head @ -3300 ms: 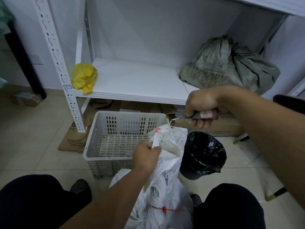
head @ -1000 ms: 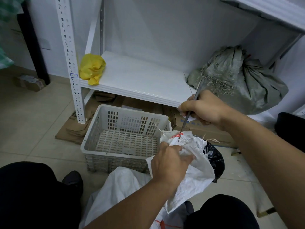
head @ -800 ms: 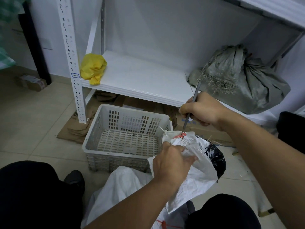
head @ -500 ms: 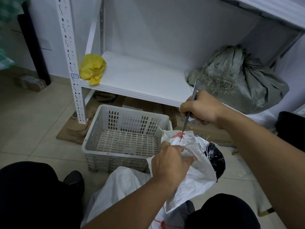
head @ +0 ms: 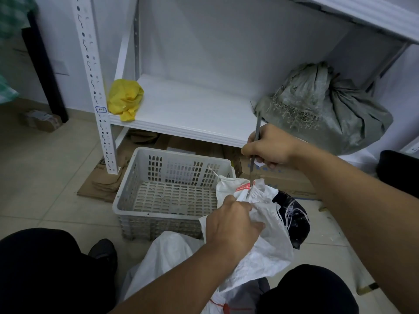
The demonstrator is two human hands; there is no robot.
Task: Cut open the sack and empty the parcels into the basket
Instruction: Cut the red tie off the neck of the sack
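Left hand (head: 231,220) grips bunched sack (head: 272,250) neck, just off basket (head: 158,214) at 4 o'clock; right hand (head: 269,147) fists thin blade (head: 257,128), tip at red seal (head: 243,187). Judgement: hold neck taut, slice away from left knuckles

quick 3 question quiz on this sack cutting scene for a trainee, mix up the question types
1. True or false: no parcel lies in the basket yet.
2. What does the left hand grip? A the white sack; B the yellow bag; C the grey sack.
3. Fill in: the right hand holds a thin cutter whose tip meets the white sack at its ___ tie.

Key: 1 true; 2 A; 3 red.
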